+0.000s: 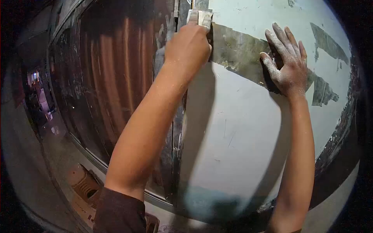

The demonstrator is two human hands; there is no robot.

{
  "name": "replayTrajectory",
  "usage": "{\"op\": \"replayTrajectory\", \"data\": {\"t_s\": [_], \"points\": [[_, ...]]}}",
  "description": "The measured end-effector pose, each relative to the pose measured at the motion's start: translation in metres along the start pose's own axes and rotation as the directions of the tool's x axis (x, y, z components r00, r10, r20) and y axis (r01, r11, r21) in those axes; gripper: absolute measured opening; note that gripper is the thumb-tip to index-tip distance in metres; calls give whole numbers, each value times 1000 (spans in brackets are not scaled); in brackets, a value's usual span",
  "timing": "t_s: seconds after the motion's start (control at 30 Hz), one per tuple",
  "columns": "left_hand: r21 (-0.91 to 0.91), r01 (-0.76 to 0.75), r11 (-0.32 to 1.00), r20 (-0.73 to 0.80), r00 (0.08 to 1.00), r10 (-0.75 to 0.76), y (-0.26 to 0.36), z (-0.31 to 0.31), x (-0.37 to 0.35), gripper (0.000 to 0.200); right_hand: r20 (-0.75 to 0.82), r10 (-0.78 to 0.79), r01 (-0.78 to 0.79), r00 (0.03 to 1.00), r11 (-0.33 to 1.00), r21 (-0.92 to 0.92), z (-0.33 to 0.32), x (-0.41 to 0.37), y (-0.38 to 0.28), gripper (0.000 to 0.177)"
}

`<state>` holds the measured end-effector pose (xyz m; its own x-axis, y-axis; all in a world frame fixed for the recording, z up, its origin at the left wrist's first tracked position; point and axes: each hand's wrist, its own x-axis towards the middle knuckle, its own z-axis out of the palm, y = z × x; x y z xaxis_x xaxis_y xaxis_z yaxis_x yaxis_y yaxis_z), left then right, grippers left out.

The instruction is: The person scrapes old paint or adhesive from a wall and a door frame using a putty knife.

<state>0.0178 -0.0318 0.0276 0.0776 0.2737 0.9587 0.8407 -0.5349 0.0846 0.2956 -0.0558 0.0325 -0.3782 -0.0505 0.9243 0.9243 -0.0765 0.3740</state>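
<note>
My left hand [188, 44] reaches up to the left edge of the pale wall panel [233, 128], beside the dark frame. Its fingers are closed on a small whitish rectangular piece [200, 18] pressed to the surface; I cannot tell what kind of piece it is. To the right, my right hand [287, 64] rests with spread fingers on the panel, over a bare grey-brown strip [241, 52]. White dust coats its fingers and thumb, and nothing is held in it.
A dark door [116, 66] with a shiny reddish-brown pane stands left of the panel. More grey patches [330, 42] show at the upper right. Low on the left, a brown plastic stool [83, 182] sits on the floor. Beyond it, a dim passage leads back to lights.
</note>
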Motion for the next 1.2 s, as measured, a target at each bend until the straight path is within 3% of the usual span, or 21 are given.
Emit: {"op": "replayTrajectory", "data": {"t_s": [0.1,0.17,0.2,0.3,0.37,0.43,0.57,0.77,0.83,0.97,1.03,1.2], "points": [[11,22,1000,66,998,-23,-6,7,4,31,6,-2,3,1000,1000,-14,2,-1,1,55],[9,-27,1000,-48,998,28,-7,11,-2,28,0,1,-1,1000,1000,9,1,-1,1,56],[9,1,1000,16,1000,-1,-6,9,0,29,6,1,-1,1000,1000,4,1,0,3,56],[-18,-73,997,-21,997,73,-3,3,10,31,32,-7,8,999,999,-42,0,-2,2,58],[3,-14,1000,8,1000,14,-4,5,7,30,5,-6,6,1000,1000,-1,1,-1,2,55],[22,-61,998,-87,994,63,-10,15,1,33,1,8,-8,1000,1000,12,0,-1,1,56],[20,9,1000,30,1000,-10,-3,3,11,40,9,16,-16,1000,999,40,-2,-1,0,54],[-3,20,1000,-32,999,-21,-2,8,-28,35,-13,19,-18,1000,996,83,-4,-1,-2,52],[14,69,997,35,997,-70,3,5,-26,37,-1,28,-28,1000,994,107,-7,0,-3,52],[30,36,999,0,999,-36,1,6,-14,37,-10,20,-19,1000,994,108,-4,-1,-2,52],[-32,125,992,103,987,-121,9,-2,-21,41,-14,5,-4,1000,993,121,-5,-2,-1,52],[4,35,999,-32,999,-35,5,9,-7,33,3,16,-16,1000,992,125,-5,-1,-2,53]]}}
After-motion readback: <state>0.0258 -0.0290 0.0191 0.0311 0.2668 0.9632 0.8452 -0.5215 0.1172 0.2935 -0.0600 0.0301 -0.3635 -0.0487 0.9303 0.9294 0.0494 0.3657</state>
